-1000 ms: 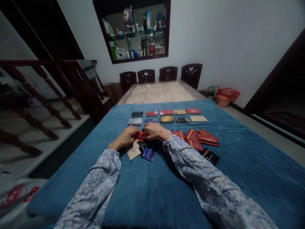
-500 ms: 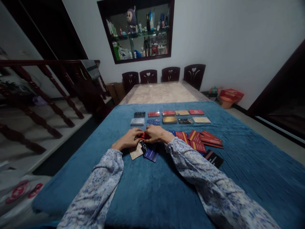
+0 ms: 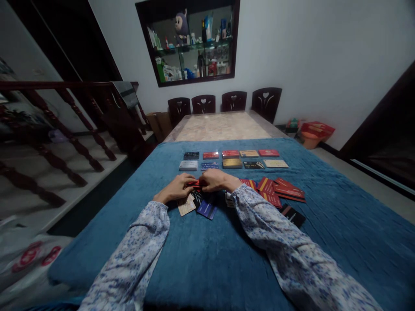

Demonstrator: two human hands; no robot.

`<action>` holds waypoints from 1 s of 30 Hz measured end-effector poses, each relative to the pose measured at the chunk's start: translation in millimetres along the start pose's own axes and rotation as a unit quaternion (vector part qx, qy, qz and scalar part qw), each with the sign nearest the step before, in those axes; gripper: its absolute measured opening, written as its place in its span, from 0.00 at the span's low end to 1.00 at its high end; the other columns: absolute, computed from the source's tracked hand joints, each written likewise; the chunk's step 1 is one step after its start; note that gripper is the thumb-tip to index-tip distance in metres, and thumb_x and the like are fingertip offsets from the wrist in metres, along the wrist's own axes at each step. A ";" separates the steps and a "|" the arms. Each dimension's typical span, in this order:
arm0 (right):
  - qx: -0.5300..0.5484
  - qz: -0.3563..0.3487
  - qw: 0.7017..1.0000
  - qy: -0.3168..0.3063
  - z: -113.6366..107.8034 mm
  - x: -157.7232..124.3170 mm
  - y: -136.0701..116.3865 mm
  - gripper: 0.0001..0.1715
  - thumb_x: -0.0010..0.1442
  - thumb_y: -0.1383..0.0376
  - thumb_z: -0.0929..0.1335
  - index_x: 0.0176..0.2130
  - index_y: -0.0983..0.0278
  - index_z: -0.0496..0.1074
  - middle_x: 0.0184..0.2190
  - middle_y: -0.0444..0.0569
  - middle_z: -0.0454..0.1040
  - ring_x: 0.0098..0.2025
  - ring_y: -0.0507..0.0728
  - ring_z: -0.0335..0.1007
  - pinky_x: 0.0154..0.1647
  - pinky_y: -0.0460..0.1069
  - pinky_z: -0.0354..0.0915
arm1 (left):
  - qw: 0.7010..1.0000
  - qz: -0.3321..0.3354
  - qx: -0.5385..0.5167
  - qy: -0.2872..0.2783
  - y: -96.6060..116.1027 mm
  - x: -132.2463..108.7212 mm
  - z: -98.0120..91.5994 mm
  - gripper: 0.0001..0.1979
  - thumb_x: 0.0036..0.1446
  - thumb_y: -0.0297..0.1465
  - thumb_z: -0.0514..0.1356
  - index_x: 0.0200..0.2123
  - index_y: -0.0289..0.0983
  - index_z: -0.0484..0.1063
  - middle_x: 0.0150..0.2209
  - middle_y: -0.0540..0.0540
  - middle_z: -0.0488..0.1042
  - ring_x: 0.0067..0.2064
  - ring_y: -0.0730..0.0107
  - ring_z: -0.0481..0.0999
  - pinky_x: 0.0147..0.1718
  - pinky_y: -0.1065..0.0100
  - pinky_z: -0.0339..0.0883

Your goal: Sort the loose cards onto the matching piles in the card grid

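At the bench [image 3: 223,125], red cards [image 3: 196,184] pinched.
Left hand [image 3: 177,187] and right hand [image 3: 216,179] hold them, fingers [image 3: 188,178] narrow, near a blue card [image 3: 206,210].

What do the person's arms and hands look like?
The left sleeve and right sleeve match: long, loose and wrinkled, pale with little blue and purple speckles, reaching the wrists. The left hand and right hand wear no gloves; I can't make out any rings.

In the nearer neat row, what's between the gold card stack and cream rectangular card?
A black rectangular card with white markings, in the head view.
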State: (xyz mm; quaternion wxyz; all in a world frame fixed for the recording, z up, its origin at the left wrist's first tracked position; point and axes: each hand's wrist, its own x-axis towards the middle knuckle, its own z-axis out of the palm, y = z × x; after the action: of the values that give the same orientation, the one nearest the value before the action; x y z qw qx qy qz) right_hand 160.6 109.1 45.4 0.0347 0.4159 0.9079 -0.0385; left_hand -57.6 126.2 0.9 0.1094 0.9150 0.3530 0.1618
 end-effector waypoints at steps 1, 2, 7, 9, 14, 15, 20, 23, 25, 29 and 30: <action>0.003 0.001 1.000 0.001 0.4 0.0 1.0 0.18 0.63 0.59 0.68 0.48 0.62 0.82 0.44 0.56 0.84 0.45 0.59 0.80 0.36 0.47 0.62 | 1.000 0.000 -0.006 0.002 0.5 -0.3 -0.5 0.15 0.61 0.25 0.62 0.48 0.40 0.82 0.50 0.43 0.81 0.51 0.62 0.79 0.54 0.61 0.73; 0.006 0.001 1.000 0.002 0.8 0.2 2.1 0.18 0.63 0.59 0.68 0.48 0.62 0.82 0.44 0.56 0.84 0.45 0.59 0.80 0.36 0.47 0.62 | 1.000 -0.002 -0.011 0.004 1.0 -0.6 -0.9 0.15 0.61 0.25 0.61 0.49 0.40 0.82 0.49 0.43 0.81 0.50 0.63 0.79 0.54 0.62 0.73; 0.017 0.002 1.000 0.013 1.2 0.7 8.0 0.18 0.65 0.60 0.67 0.47 0.63 0.83 0.44 0.57 0.84 0.45 0.59 0.80 0.37 0.47 0.62 | 0.999 -0.007 -0.033 0.017 0.7 -1.2 -1.5 0.14 0.64 0.27 0.60 0.49 0.40 0.83 0.47 0.43 0.82 0.47 0.63 0.81 0.51 0.62 0.74; 0.023 0.000 1.000 0.017 0.5 0.5 9.8 0.18 0.66 0.62 0.66 0.48 0.63 0.83 0.44 0.58 0.84 0.45 0.59 0.80 0.37 0.47 0.61 | 0.999 -0.010 -0.041 0.026 -1.3 -0.7 -0.5 0.13 0.64 0.26 0.60 0.47 0.39 0.83 0.46 0.42 0.83 0.46 0.63 0.81 0.48 0.64 0.74; 0.018 0.001 0.999 0.031 0.5 0.8 12.9 0.19 0.67 0.67 0.63 0.47 0.65 0.82 0.45 0.59 0.83 0.45 0.59 0.80 0.39 0.48 0.61 | 0.997 -0.024 -0.047 0.056 -7.7 1.1 3.0 0.16 0.59 0.19 0.57 0.43 0.34 0.83 0.42 0.42 0.82 0.42 0.66 0.80 0.45 0.66 0.73; 0.015 0.004 0.999 0.034 1.0 1.1 13.5 0.19 0.66 0.68 0.62 0.48 0.65 0.81 0.45 0.59 0.83 0.46 0.60 0.80 0.39 0.48 0.61 | 0.997 -0.028 -0.046 0.062 -8.5 1.2 3.4 0.16 0.58 0.18 0.57 0.42 0.34 0.83 0.41 0.42 0.81 0.41 0.66 0.79 0.44 0.66 0.73; 0.013 0.022 0.999 0.040 4.4 4.2 17.4 0.19 0.64 0.71 0.64 0.50 0.65 0.79 0.46 0.59 0.83 0.48 0.60 0.79 0.41 0.47 0.62 | 0.994 -0.051 -0.028 0.088 -9.1 0.7 4.7 0.13 0.58 0.18 0.56 0.37 0.33 0.80 0.36 0.44 0.79 0.38 0.68 0.77 0.40 0.68 0.71; 0.013 0.029 0.999 0.043 7.5 6.6 19.4 0.19 0.64 0.72 0.65 0.51 0.65 0.79 0.47 0.58 0.83 0.49 0.61 0.79 0.43 0.47 0.63 | 0.993 -0.062 -0.022 0.102 -9.0 0.4 6.3 0.12 0.58 0.20 0.56 0.38 0.33 0.79 0.36 0.44 0.80 0.37 0.68 0.77 0.40 0.68 0.71; 0.012 0.030 0.998 0.051 10.2 8.0 20.0 0.19 0.64 0.72 0.65 0.52 0.65 0.78 0.47 0.59 0.82 0.50 0.61 0.79 0.45 0.48 0.64 | 0.992 -0.062 -0.022 0.109 -10.0 0.5 8.2 0.11 0.59 0.20 0.56 0.39 0.33 0.79 0.37 0.44 0.81 0.38 0.67 0.77 0.41 0.67 0.72; 0.015 0.038 0.997 0.069 16.1 10.3 19.4 0.19 0.66 0.73 0.64 0.52 0.65 0.78 0.47 0.59 0.82 0.50 0.61 0.79 0.46 0.48 0.65 | 0.990 -0.046 -0.025 0.128 -15.8 1.3 13.4 0.13 0.58 0.20 0.57 0.43 0.34 0.79 0.40 0.43 0.82 0.41 0.65 0.80 0.45 0.65 0.74; 0.017 0.040 0.996 0.073 17.5 10.8 19.0 0.19 0.66 0.73 0.63 0.52 0.65 0.77 0.48 0.59 0.82 0.50 0.61 0.79 0.46 0.48 0.65 | 0.990 -0.041 -0.027 0.134 -17.5 1.6 14.6 0.14 0.57 0.20 0.58 0.44 0.34 0.79 0.41 0.43 0.83 0.42 0.64 0.80 0.46 0.64 0.75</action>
State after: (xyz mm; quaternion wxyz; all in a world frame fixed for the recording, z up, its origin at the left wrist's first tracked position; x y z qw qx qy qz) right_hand 168.5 127.9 26.2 -0.0377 0.4543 0.8898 -0.0220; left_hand -61.7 138.7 -17.7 0.0927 0.8665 0.3974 0.2873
